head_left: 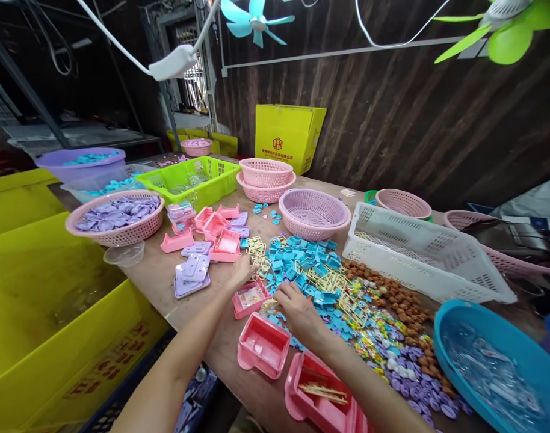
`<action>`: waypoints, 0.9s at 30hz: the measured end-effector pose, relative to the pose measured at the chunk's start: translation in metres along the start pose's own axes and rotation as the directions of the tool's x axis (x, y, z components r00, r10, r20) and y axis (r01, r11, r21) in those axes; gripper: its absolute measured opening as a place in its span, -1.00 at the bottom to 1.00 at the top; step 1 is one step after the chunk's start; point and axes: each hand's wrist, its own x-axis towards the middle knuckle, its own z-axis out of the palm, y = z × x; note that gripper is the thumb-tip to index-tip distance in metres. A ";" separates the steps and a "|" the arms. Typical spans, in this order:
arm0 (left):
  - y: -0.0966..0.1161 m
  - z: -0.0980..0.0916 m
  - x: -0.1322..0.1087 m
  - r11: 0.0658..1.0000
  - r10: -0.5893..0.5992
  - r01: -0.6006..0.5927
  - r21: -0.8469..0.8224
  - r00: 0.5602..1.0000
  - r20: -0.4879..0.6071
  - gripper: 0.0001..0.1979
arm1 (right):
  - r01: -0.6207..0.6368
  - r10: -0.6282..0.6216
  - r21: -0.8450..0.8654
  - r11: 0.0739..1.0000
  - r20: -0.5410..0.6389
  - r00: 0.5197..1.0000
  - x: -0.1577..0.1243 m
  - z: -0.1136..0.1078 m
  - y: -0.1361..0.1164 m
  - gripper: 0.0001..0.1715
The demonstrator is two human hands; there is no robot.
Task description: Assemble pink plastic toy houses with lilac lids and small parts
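Note:
My left hand [242,270] is closed at the edge of a pile of cream plastic frames [257,248], its fingertips mostly hidden. Just below it lies a small pink box [250,297] with a printed card inside. My right hand [296,305] reaches over the heap of blue plastic parts [302,258], fingers bent together beside a cream piece; what they hold, if anything, I cannot make out. Nearer to me stand a pink open box [265,343] and a second pink box [322,391] with cream sticks in it, under my right forearm.
Purple plates [192,273] and pink casings [216,228] lie left. Behind are a lilac basket [315,210], a green crate [189,183] and a white crate [419,258]. Brown pieces [392,288] and a blue basin [491,367] are right. Yellow cartons [94,337] flank the table.

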 end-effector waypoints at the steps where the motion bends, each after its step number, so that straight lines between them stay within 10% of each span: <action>1: 0.001 -0.004 0.000 0.999 0.029 -0.029 -0.020 1.000 -0.011 -0.92 | 0.018 -0.018 -0.024 1.000 -0.012 1.000 0.002 -0.002 0.004 -0.78; 9: 0.010 -0.045 -0.034 0.933 0.346 -0.324 -0.154 0.927 0.145 -0.90 | 0.048 -0.021 -0.182 0.982 0.148 0.989 0.039 -0.012 0.016 -0.65; 20: -0.024 0.002 -0.066 0.958 0.157 -0.193 0.210 0.972 0.176 -0.83 | -0.054 0.059 -0.072 0.996 0.070 0.996 -0.008 -0.028 0.013 -0.86; 27: -0.025 -0.002 -0.065 0.966 0.127 -0.155 0.206 0.982 0.142 -0.88 | 0.004 -0.005 -0.008 1.000 -0.085 0.996 -0.029 -0.029 0.008 -0.84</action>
